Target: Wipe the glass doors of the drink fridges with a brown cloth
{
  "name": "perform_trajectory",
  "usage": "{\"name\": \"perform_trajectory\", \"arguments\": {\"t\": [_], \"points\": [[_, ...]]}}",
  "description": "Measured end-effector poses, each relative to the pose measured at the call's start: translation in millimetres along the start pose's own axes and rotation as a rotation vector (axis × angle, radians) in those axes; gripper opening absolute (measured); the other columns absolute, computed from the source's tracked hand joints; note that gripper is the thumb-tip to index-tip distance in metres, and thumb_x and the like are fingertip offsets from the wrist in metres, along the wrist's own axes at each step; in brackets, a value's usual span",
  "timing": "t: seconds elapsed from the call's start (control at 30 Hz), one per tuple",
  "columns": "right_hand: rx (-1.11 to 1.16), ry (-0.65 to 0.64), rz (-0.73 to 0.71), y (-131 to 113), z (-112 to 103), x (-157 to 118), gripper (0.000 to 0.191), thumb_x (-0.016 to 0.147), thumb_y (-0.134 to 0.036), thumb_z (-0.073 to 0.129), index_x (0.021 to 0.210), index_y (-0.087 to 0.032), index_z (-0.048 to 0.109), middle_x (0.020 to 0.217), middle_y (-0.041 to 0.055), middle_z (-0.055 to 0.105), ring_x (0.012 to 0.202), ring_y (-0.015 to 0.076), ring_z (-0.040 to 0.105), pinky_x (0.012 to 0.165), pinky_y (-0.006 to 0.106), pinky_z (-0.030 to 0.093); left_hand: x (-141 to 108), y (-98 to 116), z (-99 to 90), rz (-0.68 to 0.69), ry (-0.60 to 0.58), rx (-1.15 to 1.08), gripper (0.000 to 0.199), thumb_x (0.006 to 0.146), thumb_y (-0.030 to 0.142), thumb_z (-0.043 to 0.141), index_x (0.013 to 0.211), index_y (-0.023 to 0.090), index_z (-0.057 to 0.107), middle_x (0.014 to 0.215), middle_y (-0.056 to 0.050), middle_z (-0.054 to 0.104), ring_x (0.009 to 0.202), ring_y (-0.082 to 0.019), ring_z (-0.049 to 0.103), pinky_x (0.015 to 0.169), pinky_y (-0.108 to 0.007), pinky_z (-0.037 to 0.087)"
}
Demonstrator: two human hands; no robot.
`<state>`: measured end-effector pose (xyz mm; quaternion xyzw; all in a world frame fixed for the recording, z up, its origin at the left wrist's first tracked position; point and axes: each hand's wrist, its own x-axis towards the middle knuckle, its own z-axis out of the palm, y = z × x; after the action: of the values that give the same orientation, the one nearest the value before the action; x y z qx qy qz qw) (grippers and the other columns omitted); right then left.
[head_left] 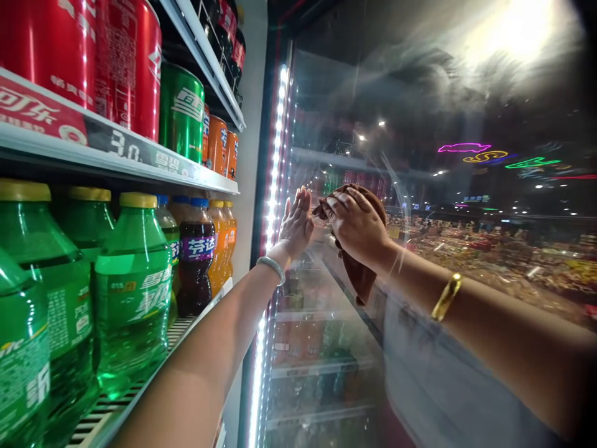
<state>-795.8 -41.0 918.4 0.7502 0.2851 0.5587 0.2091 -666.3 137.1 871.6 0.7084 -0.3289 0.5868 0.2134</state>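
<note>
One brown cloth (359, 283) against the glass door (326, 379), gathered under the right hand (354, 214), fingers close together and bent over it, a loose corner hanging below. Just beside, near the lit strip (280, 112) bordering the glass, the left hand (297, 224), gripping nothing, fingers straight, palm to the glass. Farther left, green bottles (133, 305) on a slatted shelf (181, 331), with red cans (125, 68) and a green can (183, 118) above.

my cloth (358, 279), frame centre: plain brown. my bangle (446, 298), centre right: gold. bottles (130, 292), lower left: green, yellow caps (138, 200).
</note>
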Motion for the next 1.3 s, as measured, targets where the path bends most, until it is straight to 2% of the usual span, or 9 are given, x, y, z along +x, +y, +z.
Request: {"name": "perform_trajectory", "arguments": {"t": [0.2,0.33,0.5,0.6,0.73,0.83,0.93,1.1,1.3], "points": [[-0.047,0.04,0.156,-6.0,10.4,30.4,0.055,0.101,-0.012,0.027,0.15,-0.007,0.052,0.155,0.0165,0.051,0.149,0.0346,0.04,0.131,0.058,0.025,-7.7,10.0,7.0,0.005,0.02,-0.014,0.067,0.104,0.027,0.026,0.167,0.021,0.004,0.174,-0.007,0.012,0.161,-0.021,0.008,0.134,-0.049,0.006],[0.006,-0.009,0.131,-30.5,22.4,14.8,0.054,0.102,-0.015,0.031,0.151,-0.014,0.052,0.158,0.01,0.05,0.15,0.0313,0.04,0.131,0.053,0.029,-13.7,15.5,15.6,-0.062,0.051,-0.019,0.063,0.104,0.029,0.029,0.166,0.022,0.018,0.171,-0.008,0.029,0.16,-0.022,0.019,0.135,-0.05,0.004],[-0.025,0.032,0.147,-6.4,-17.0,-16.4,0.056,0.103,-0.016,0.035,0.156,-0.025,0.046,0.155,0.0073,0.054,0.146,0.0323,0.045,0.128,0.06,0.03,-13.4,40.8,15.5,0.02,0.08,-0.065,0.065,0.104,0.027,0.025,0.167,0.022,0.009,0.174,-0.006,0.015,0.161,-0.023,0.009,0.134,-0.052,0.001],[-0.102,0.11,0.256,14.8,-34.3,-1.7,0.054,0.104,-0.016,0.03,0.155,-0.018,0.048,0.154,0.0115,0.054,0.147,0.0347,0.042,0.128,0.062,0.029,1.2,58.1,16.4,0.061,0.125,-0.095,0.069,0.104,0.025,0.025,0.167,0.024,-0.003,0.175,-0.005,0.009,0.161,-0.022,0.006,0.133,-0.052,-0.002],[-0.087,0.124,0.304,12.0,-25.8,19.0,0.053,0.104,-0.015,0.029,0.152,-0.012,0.051,0.153,0.0134,0.054,0.148,0.0333,0.042,0.129,0.058,0.028,17.4,69.6,20.5,0.037,0.177,-0.115,0.065,0.105,0.026,0.029,0.167,0.022,0.008,0.174,-0.006,0.016,0.161,-0.021,0.009,0.132,-0.049,-0.007],[-0.102,0.084,0.219,1.3,-23.7,-4.9,0.049,0.104,-0.016,0.035,0.149,-0.014,0.055,0.153,0.0107,0.055,0.145,0.0306,0.044,0.13,0.052,0.03,14.2,75.4,20.0,0.043,0.16,-0.117,0.064,0.105,0.024,0.031,0.167,0.021,0.015,0.173,-0.009,0.021,0.161,-0.022,0.014,0.132,-0.05,-0.008],[-0.157,0.076,0.16,5.3,-44.7,-49.2,0.045,0.103,-0.018,0.043,0.146,-0.02,0.059,0.151,0.0074,0.057,0.142,0.0285,0.048,0.128,0.051,0.032,6.1,90.1,16.2,0.115,0.14,-0.119,0.066,0.105,0.024,0.03,0.167,0.022,0.008,0.174,-0.009,0.017,0.161,-0.023,0.013,0.132,-0.053,-0.007],[-0.285,0.161,0.294,35.8,-82.8,-65.5,0.047,0.103,-0.019,0.045,0.149,-0.023,0.055,0.147,0.0085,0.06,0.141,0.0305,0.048,0.125,0.056,0.034,10.4,124.2,14.2,0.135,0.135,-0.147,0.071,0.103,0.022,0.028,0.167,0.021,-0.006,0.175,-0.01,0.005,0.162,-0.022,0.004,0.132,-0.054,-0.003],[-0.191,0.163,0.318,19.7,-54.7,-35.4,0.048,0.105,-0.019,0.038,0.151,-0.018,0.053,0.152,0.0099,0.056,0.146,0.03,0.044,0.128,0.054,0.032,14.2,130.5,22.8,0.03,0.18,-0.149,0.066,0.104,0.027,0.033,0.167,0.018,0.014,0.172,-0.011,0.019,0.161,-0.024,0.012,0.13,-0.054,-0.011]]}}
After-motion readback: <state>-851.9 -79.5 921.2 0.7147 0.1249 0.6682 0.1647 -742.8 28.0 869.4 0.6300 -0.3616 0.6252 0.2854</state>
